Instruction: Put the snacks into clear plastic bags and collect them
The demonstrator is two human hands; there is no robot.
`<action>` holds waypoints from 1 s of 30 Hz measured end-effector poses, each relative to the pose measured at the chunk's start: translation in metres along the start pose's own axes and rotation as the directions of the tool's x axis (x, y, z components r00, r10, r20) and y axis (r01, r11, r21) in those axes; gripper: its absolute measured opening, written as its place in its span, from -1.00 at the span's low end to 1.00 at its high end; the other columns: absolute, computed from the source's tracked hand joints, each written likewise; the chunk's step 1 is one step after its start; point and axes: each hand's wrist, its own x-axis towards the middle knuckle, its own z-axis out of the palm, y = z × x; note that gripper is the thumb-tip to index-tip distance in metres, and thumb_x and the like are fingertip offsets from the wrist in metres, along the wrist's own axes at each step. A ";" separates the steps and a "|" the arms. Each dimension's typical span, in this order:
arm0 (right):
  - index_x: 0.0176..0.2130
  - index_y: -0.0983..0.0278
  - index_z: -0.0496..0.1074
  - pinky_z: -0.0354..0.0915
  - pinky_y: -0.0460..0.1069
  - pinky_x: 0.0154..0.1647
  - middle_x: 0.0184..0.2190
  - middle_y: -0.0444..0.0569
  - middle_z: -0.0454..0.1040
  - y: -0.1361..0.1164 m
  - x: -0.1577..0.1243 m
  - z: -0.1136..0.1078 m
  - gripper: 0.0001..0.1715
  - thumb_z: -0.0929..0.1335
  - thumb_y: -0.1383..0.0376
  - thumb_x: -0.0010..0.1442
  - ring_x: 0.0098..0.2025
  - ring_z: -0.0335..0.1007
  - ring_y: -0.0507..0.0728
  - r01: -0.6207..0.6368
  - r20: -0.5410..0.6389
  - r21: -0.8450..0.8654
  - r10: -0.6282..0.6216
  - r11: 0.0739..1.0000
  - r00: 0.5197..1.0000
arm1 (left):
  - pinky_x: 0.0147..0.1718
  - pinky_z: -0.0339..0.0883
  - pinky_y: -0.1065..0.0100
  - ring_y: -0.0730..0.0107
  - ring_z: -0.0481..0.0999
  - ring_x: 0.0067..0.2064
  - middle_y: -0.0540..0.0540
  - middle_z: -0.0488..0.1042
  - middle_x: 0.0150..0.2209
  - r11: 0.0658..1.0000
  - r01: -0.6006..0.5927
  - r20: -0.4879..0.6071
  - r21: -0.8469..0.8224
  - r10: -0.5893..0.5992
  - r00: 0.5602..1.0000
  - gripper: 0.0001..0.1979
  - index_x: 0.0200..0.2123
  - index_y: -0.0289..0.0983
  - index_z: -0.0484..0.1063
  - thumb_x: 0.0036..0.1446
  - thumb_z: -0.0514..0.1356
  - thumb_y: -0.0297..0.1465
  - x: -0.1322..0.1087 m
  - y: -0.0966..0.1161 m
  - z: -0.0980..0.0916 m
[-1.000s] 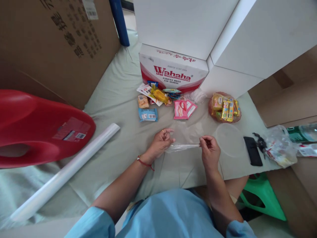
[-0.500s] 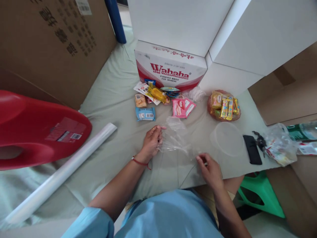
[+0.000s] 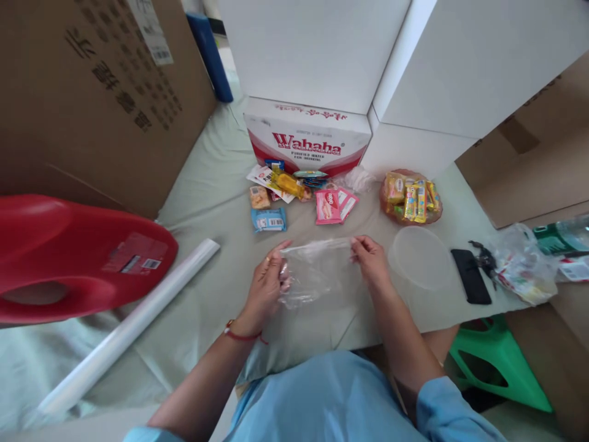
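Both my hands hold a clear plastic bag [image 3: 315, 270] stretched between them above the pale green cloth [image 3: 216, 184]. My left hand [image 3: 267, 288] pinches its left edge, fingers closed. My right hand [image 3: 370, 261] grips the right top corner, fingers closed. Just beyond the bag lie several snack packets [image 3: 294, 190], among them a pink wafer pack [image 3: 326, 205] and a blue pack [image 3: 268, 219]. An empty clear plastic bowl [image 3: 419, 258] sits right of my right hand.
A reddish bowl of yellow snacks [image 3: 411, 197] sits at the back right. A Wahaha carton [image 3: 306, 138] and white boxes [image 3: 460, 67] stand behind. On the left are a red stool [image 3: 69, 258], a roll of plastic film [image 3: 133, 322] and a brown carton [image 3: 92, 92]. A black phone [image 3: 470, 276], keys and a crumpled bag [image 3: 522, 270] lie right.
My right hand came up from the cloth to the bag's top right corner. The bag went from a twisted strip to a spread sheet held between both hands.
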 end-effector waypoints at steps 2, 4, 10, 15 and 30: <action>-0.36 0.18 0.34 0.17 -0.09 -0.60 -0.58 -0.25 0.25 0.004 0.000 -0.001 -0.50 0.49 -0.11 -0.04 -0.57 0.18 0.00 -0.107 -0.072 0.167 0.120 0.980 0.990 | -0.66 -0.06 0.51 0.59 -0.01 -0.57 0.18 0.05 -0.52 1.000 -0.014 -0.166 0.016 0.017 0.986 -0.27 0.12 -0.23 0.50 0.09 0.34 0.18 -0.007 -0.002 -0.016; -0.37 0.17 0.29 0.04 -0.11 -0.68 -0.60 -0.29 0.20 0.011 -0.004 -0.003 -0.45 0.52 -0.11 -0.12 -0.63 0.11 -0.03 -0.185 -0.083 0.239 0.210 0.953 0.974 | -0.65 -0.04 0.48 0.56 -0.01 -0.58 0.18 0.05 -0.53 0.992 0.037 -0.242 0.119 -0.007 0.970 -0.27 0.13 -0.25 0.50 0.11 0.30 0.18 -0.016 -0.008 -0.036; -0.38 0.16 0.30 -0.04 -0.10 -0.74 -0.67 -0.33 0.15 0.027 -0.019 -0.011 -0.53 0.47 -0.10 -0.01 -0.69 0.08 -0.02 -0.220 -0.052 0.083 0.224 0.972 0.973 | -0.03 0.44 -0.04 0.00 0.50 -0.09 -0.21 0.48 -0.14 0.394 -0.061 -0.103 0.917 0.381 0.919 -0.29 0.27 -0.34 0.40 0.12 0.29 -0.11 -0.045 -0.008 -0.078; -0.38 0.16 0.34 0.00 -0.07 -0.71 -0.72 -0.30 0.20 0.029 -0.025 -0.015 -0.59 0.40 -0.09 0.09 -0.71 0.07 0.01 -0.182 0.072 -0.068 0.187 0.981 0.980 | 0.31 0.17 -0.24 -0.27 0.26 0.38 -0.44 0.36 0.29 0.002 -0.337 0.300 0.941 0.452 0.840 -0.17 0.38 -0.32 0.22 0.14 0.34 -0.09 -0.035 0.002 -0.046; -0.36 0.14 0.31 0.02 -0.08 -0.72 -0.73 -0.32 0.20 0.040 -0.051 -0.047 -0.58 0.40 -0.12 0.09 -0.72 0.09 0.03 -0.267 0.040 -0.069 0.270 0.961 0.962 | -0.45 0.26 0.36 0.37 0.37 -0.45 0.03 0.38 -0.44 0.767 0.041 -0.383 0.640 0.272 0.883 -0.76 -0.24 -0.25 0.41 0.09 0.27 -0.23 0.046 0.040 -0.049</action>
